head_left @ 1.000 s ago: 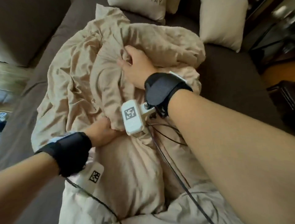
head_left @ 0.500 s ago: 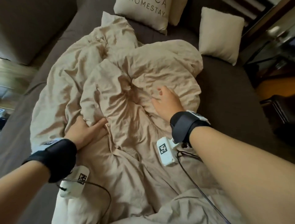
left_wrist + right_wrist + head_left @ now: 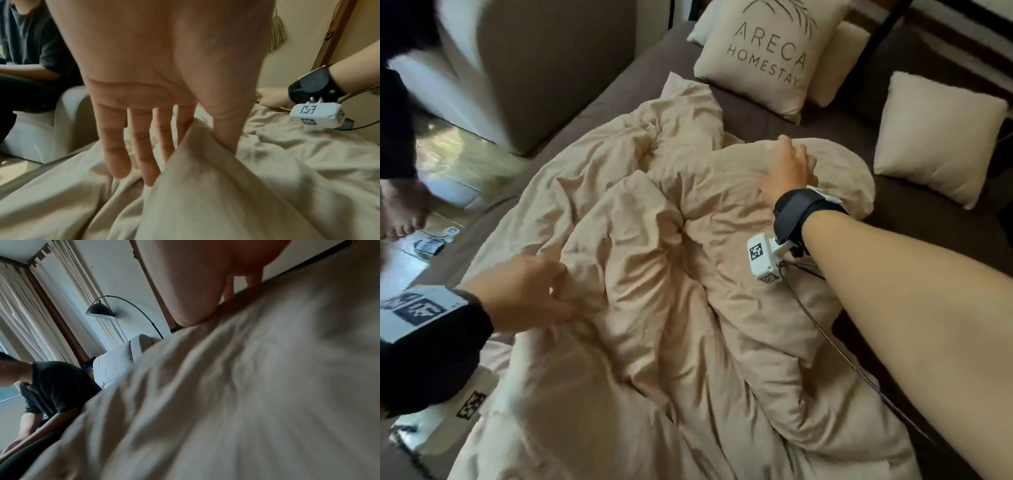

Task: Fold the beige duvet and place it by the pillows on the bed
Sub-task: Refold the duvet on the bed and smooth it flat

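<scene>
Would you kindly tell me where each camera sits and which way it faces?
Head: above the bed, looking down at the duvet, pillows, both forearms.
Left wrist: along the left hand, whose thumb and forefinger pinch a fold.
Right wrist: low over the duvet, toward a lamp; right hand above.
Shared: head and left wrist both show the right hand.

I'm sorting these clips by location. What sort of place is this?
Most likely a homestay guest bedroom: a bed with a brown sheet, a crumpled beige duvet, a pillow printed "ARECA HOMESTAY", and an arched floor lamp by curtains.
</scene>
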`<state>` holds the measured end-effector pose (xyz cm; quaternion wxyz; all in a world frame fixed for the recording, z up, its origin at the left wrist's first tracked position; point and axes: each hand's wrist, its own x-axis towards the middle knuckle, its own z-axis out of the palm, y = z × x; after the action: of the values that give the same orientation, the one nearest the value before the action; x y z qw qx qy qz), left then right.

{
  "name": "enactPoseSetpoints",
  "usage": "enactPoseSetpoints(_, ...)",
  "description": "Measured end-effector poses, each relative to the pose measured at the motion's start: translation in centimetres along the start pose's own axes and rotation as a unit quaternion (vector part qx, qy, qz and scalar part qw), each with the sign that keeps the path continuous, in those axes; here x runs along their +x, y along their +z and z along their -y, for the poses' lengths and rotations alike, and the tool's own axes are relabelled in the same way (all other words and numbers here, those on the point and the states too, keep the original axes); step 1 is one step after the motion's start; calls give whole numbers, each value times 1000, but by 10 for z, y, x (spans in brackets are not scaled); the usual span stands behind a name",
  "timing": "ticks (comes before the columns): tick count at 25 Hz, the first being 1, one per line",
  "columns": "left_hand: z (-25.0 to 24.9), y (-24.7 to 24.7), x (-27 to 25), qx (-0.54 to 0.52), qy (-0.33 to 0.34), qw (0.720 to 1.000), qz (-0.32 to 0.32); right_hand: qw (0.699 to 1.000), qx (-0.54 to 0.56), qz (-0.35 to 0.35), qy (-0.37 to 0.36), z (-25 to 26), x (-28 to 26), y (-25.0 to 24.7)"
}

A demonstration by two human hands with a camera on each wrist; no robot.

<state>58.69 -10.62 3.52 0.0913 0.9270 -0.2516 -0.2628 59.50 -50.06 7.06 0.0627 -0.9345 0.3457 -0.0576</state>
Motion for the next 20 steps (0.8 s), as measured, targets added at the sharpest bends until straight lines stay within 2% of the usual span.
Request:
enactPoseSetpoints(1, -12, -5, 8, -35, 6, 998, -47, 999, -1, 46, 15, -10, 19, 13)
enactPoseSetpoints(3, -42, -7, 48, -110, 11, 976, -188, 988, -8, 156, 20, -30, 48, 52)
enactPoseSetpoints(4, -58, -11, 68, -118, 14, 963, -241, 980, -23, 197, -6, -34, 52, 69)
enactPoseSetpoints(5, -78, -15, 95, -108, 20, 957, -269, 974, -31, 220, -45, -39, 57, 85)
enactPoseSetpoints(6, -99, -18, 118, -90, 35, 958, -270, 969, -32, 229, -84, -40, 53, 92)
enactPoseSetpoints(9, -180, -20, 187, -26, 111, 971, -210, 960, -2, 231, -161, -48, 38, 86)
enactPoseSetpoints(10, -200, -20, 203, -27, 96, 982, -160, 950, 13, 247, -190, -55, 31, 79)
enactPoseSetpoints(11, -210, -19, 214, -36, 55, 993, -94, 936, 28, 270, -222, -63, 26, 71)
enactPoseSetpoints(12, -215, -20, 220, -38, 18, 999, -33, 921, 52, 302, -242, -74, 22, 60)
enactPoseSetpoints(13, -213, -20, 220, -17, 13, 1000, 5, 909, 95, 327, -240, -84, 22, 50)
enactPoseSetpoints(14, -210, -21, 217, 16, 46, 998, 29, 909, 165, 324, -203, -90, 28, 38)
enactPoseSetpoints(15, -208, -22, 206, 48, 91, 994, 32, 923, 237, 271, -135, -90, 41, 29)
enactPoseSetpoints(16, -207, -21, 193, 79, 140, 987, 22, 946, 267, 172, -60, -86, 65, 25)
enactPoseSetpoints(17, -212, -17, 178, 111, 172, 979, 23, 973, 219, 73, -15, -81, 91, 19)
enactPoseSetpoints(18, -218, -9, 164, 160, 204, 966, 12, 992, 120, 35, 12, -77, 114, 15)
enactPoseSetpoints(19, -226, -1, 150, 214, 245, 945, -24, 998, 31, 46, 30, -75, 130, 20)
enactPoseSetpoints(20, -233, 9, 142, 241, 292, 924, -55, 994, -19, 97, 41, -81, 146, 33)
